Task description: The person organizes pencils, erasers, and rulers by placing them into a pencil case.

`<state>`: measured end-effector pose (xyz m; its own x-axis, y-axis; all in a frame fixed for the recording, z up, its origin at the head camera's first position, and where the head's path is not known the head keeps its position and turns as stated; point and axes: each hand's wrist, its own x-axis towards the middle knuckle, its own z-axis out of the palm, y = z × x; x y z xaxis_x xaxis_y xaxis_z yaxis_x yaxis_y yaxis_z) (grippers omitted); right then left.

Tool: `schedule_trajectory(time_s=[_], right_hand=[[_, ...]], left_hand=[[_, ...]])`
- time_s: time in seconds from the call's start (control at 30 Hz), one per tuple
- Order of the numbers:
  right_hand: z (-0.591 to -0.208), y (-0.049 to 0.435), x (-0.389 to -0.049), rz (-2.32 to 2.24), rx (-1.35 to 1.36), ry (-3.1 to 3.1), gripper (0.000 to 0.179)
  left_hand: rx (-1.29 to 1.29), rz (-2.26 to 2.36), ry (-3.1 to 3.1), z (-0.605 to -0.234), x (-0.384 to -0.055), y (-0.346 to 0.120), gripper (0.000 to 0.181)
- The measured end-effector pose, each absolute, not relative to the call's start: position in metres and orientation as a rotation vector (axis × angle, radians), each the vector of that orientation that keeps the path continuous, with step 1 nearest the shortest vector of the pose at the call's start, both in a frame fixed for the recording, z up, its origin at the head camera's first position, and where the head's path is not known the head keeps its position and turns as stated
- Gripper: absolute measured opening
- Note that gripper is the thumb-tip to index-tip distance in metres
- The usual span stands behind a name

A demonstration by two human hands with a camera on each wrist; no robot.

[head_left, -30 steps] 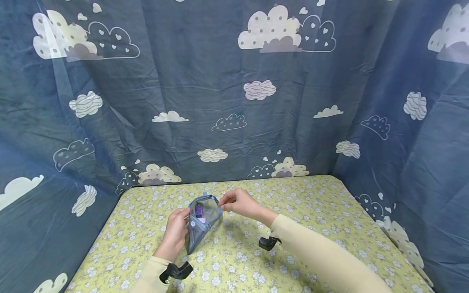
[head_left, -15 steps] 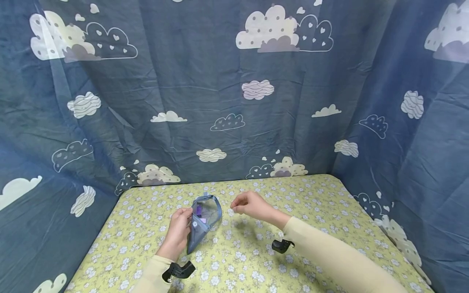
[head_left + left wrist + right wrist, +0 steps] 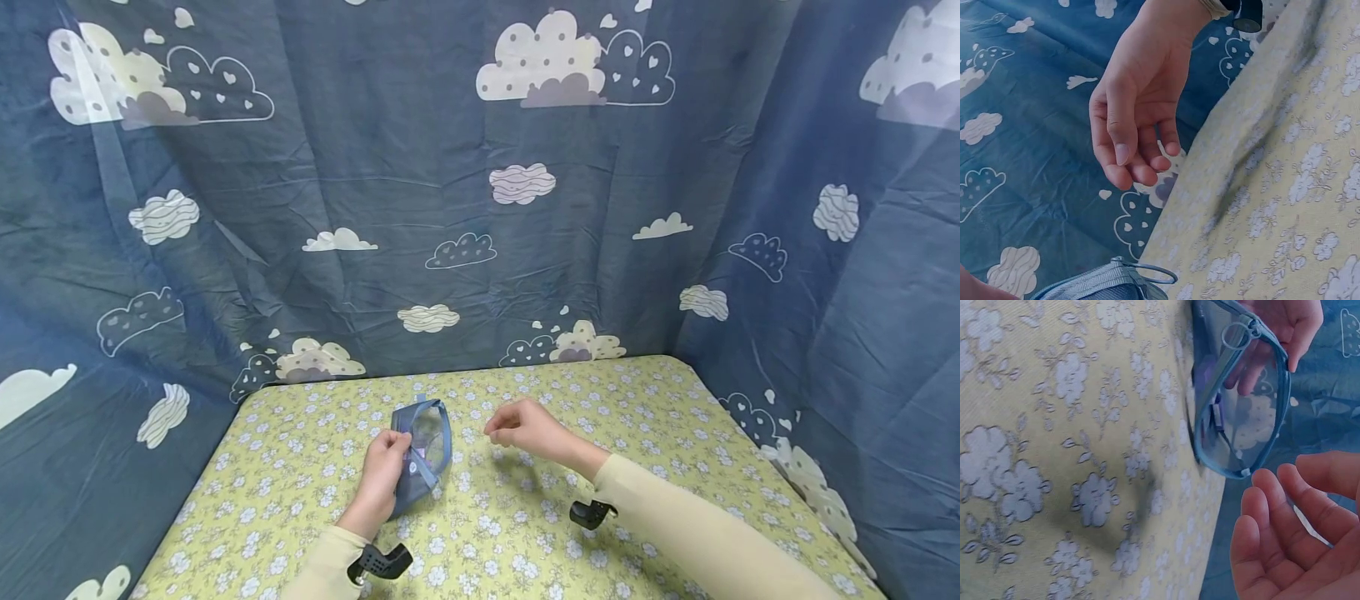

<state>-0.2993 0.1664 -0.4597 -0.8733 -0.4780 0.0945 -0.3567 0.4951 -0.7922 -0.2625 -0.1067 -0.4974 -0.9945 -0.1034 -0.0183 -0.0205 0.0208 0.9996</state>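
Note:
A zippered blue see-through pouch (image 3: 411, 493) is pinched at its left side by my left hand (image 3: 384, 467), thumb on the near face. Its mouth gapes toward the right, and the clear wall shows in the right wrist view. A purple item (image 3: 1205, 374) and a small, slim dark piece (image 3: 1217, 415) lie inside; their kinds are unclear. From the zipper hangs a ring pull (image 3: 1235, 336). To the right of the pouch, apart from it, my right hand (image 3: 534, 432) hovers above the table with loosely curled fingers and nothing in them.
Yellow flowered cloth (image 3: 570, 533) covers the table. Dark blue curtains (image 3: 390, 275) with cloud prints stand behind and at both sides. A black wrist strap (image 3: 381, 562) sits on the left sleeve, another strap (image 3: 591, 513) on the right.
My right hand has let go of the pouch's rim and moved away to the right. My left hand has shifted rightward and turned the pouch, partly hiding the purple item.

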Motion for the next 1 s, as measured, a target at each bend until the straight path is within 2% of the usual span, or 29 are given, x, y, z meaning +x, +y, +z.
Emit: schedule_trajectory(time_s=[0.63,1.0], right_hand=[[-0.473,0.182,-0.296,-1.377,-0.617,2.581,0.011],[-0.48,0.193,-0.292,-1.381,-0.612,2.583,0.014]], left_hand=[[0.088,-1.836,-2.437,-0.507,-0.265,-0.097,0.015],[-0.172,-1.536,-2.624,-0.514,-0.258,-0.098,0.014]])
